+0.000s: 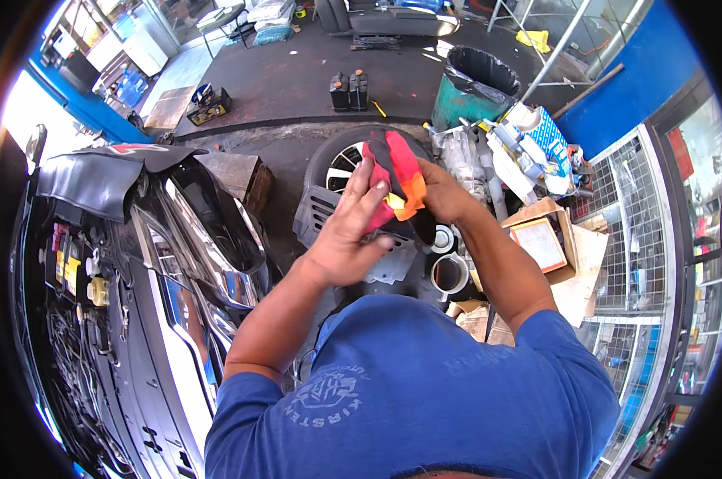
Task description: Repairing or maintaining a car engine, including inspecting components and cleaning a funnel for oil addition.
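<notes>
A red and black cloth [405, 160] with orange and yellow parts is bunched up in front of me, above a car wheel [341, 169]. My right hand [449, 194] has its fingers closed round the cloth's right side; most of the fingertips are hidden. Against its left side lies my left hand [351, 223], fingers stretched out and thumb apart. A dark rounded thing [425, 230] shows just below the cloth; I cannot make out its kind. Close by are a white mug [443, 289] with dark liquid inside and a round white lid-like piece [442, 239].
At left stands a black car with its engine bay [81, 319] exposed and a dark cover [89, 185] over its edge. Bottles [520, 156] and an open carton [567, 243] crowd the right, beside a wire-mesh rack [628, 231]. Farther off are a lined bin [464, 100] and two black containers [350, 92].
</notes>
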### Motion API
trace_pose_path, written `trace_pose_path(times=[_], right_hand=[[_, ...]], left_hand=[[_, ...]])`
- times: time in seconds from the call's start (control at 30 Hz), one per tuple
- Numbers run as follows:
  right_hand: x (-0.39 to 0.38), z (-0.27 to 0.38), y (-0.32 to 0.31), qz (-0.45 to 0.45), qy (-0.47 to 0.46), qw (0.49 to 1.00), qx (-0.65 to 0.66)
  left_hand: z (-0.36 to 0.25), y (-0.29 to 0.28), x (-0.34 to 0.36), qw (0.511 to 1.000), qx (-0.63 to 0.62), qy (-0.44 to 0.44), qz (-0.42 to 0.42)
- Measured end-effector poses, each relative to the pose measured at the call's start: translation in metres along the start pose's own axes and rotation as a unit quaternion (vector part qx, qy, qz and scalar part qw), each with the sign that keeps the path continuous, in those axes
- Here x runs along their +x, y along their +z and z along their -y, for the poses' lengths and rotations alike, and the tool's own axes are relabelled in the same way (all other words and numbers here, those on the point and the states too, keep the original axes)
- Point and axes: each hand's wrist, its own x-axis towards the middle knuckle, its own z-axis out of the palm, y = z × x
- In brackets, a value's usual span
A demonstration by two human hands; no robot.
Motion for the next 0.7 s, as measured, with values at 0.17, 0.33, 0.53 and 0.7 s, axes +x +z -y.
trace_pose_path(times=[0.17,0.33,0.53,0.7], right_hand=[[-0.014,0.036,0.031,0.006,-0.052,0.995,-0.09],[-0.015,0.054,0.045,-0.005,-0.211,0.958,-0.195],[-0.005,0.075,0.038,-0.081,-0.132,0.962,-0.223],[-0.055,0.079,0.049,-0.038,0.145,0.989,0.004]], left_hand=[[-0.006,-0.025,0.02,0.983,-0.069,-0.158,0.055],[0.01,-0.033,0.016,0.948,-0.186,-0.192,0.17],[0.029,0.003,-0.017,0.954,-0.224,-0.199,0.013],[0.027,-0.004,-0.03,0.963,0.044,-0.233,-0.125]])
